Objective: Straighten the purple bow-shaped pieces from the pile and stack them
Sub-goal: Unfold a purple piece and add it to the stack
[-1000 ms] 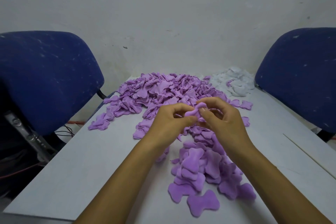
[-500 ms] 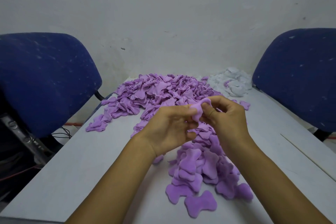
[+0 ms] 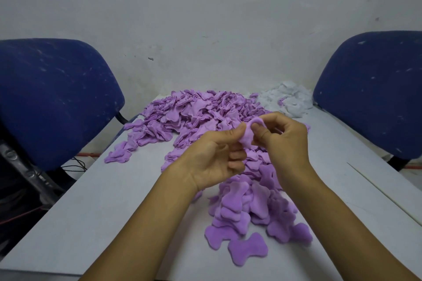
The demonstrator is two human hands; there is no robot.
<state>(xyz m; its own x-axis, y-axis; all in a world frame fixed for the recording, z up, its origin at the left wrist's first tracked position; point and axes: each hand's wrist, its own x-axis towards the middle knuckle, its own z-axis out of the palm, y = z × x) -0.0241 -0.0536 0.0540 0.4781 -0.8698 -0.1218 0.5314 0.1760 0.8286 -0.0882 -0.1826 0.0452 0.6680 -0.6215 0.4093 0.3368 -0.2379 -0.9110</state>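
Note:
A big pile of crumpled purple bow-shaped pieces (image 3: 196, 114) covers the far middle of the grey table (image 3: 96, 212). Closer to me lies a spread of flattened purple pieces (image 3: 249, 210), overlapping one another. Above that spread, my left hand (image 3: 212, 157) and my right hand (image 3: 285, 141) both pinch one bent purple bow piece (image 3: 249, 136) between thumb and fingers. The piece is curled over at its top under my right fingertips. Part of the piece is hidden by my fingers.
A heap of white pieces (image 3: 287, 100) sits at the table's far right corner, by the wall. Blue chairs stand on both sides: one at the left (image 3: 52, 98), one at the right (image 3: 374, 91). Cables hang below the left chair.
Both hands have risen slightly and drawn a little apart, and the purple piece between them has opened out from a small wad to a longer, bent strip.

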